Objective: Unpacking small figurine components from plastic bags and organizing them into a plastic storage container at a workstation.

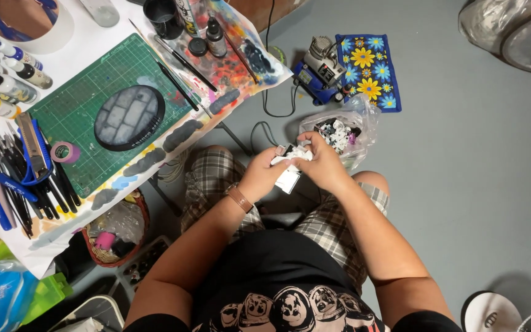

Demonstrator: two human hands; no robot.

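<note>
Both hands, left hand (260,174) and right hand (322,161), fingers closed round a small white packet (288,178) over the lap; probably light, crinkly, best pinched at edges.

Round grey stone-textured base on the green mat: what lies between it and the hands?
In the head view, between the round base and the hands lie the mat's edge, the paint-spattered paper with grey blotches, then bare floor.
</note>
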